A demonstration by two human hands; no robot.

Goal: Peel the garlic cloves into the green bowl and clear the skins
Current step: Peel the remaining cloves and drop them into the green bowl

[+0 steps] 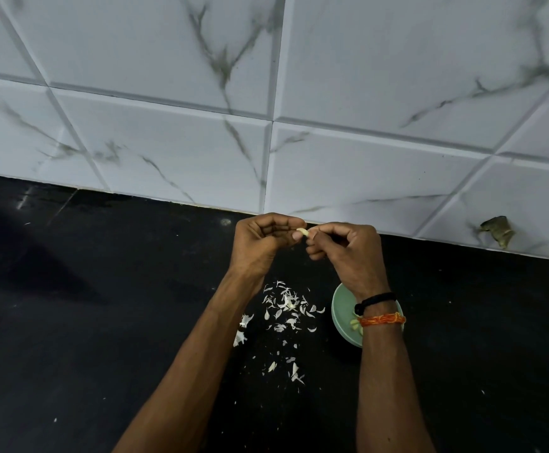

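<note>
Both hands, left hand (260,238) and right hand (342,246), pinch one small pale garlic clove (302,231); it seems light, slippery, best held at its ends.

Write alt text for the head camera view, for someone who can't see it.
Two hands, left hand and right hand, pinch a garlic clove between them above a black counter. Loose garlic skins lie scattered below, and a green bowl holding peeled cloves sits partly hidden under the right wrist. White marbled wall tiles fill the background.
</note>
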